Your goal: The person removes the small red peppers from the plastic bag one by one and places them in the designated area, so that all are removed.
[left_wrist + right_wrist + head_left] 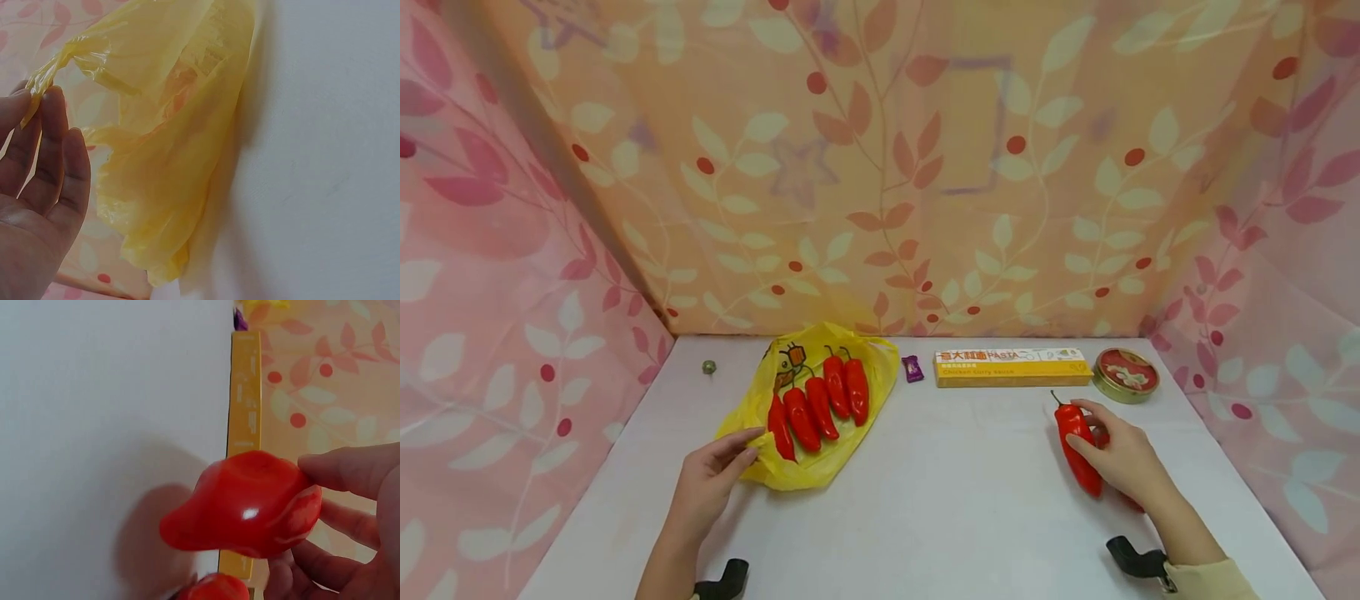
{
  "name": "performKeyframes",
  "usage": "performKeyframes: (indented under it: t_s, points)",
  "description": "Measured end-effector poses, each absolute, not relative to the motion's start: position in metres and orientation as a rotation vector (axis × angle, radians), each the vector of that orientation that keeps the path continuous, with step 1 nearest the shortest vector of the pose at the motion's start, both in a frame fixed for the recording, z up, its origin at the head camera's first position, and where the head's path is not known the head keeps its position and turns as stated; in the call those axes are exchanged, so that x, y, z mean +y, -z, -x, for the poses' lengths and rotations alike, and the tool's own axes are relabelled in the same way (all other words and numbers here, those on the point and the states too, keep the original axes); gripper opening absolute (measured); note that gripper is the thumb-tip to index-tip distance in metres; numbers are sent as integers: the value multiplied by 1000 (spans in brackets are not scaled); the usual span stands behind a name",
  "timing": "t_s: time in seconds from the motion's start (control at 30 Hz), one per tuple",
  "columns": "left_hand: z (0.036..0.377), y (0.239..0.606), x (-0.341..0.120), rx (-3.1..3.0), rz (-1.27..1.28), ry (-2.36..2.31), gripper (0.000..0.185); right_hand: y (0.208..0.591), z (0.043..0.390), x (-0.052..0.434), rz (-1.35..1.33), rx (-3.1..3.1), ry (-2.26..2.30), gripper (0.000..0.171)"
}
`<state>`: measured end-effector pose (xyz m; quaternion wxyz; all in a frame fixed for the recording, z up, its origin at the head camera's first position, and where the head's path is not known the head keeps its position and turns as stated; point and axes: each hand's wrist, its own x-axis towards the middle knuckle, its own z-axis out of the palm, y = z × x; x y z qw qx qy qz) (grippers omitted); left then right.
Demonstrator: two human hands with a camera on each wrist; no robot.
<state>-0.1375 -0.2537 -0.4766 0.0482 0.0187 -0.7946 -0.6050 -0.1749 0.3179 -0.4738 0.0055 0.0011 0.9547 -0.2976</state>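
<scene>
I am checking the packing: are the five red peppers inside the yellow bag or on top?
On top: the peppers lie uncovered on the flat yellow bag.

A second red pepper (pixel 1126 500) lies mostly hidden under the right hand (pixel 1120 457), and only its top shows at the bottom edge of the right wrist view. The small round thing (pixel 708 367) at the desk's far left is too small to tell. The pasta box's (pixel 1012 367) print is unreadable.
</scene>
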Motion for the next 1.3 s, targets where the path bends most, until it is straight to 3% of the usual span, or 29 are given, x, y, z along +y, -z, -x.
performKeyframes:
  t_s: [1.3]
  points:
    - [137, 478, -253, -2426, -38, 1843, 32, 483, 176, 338, -114, 3013, 667, 76]
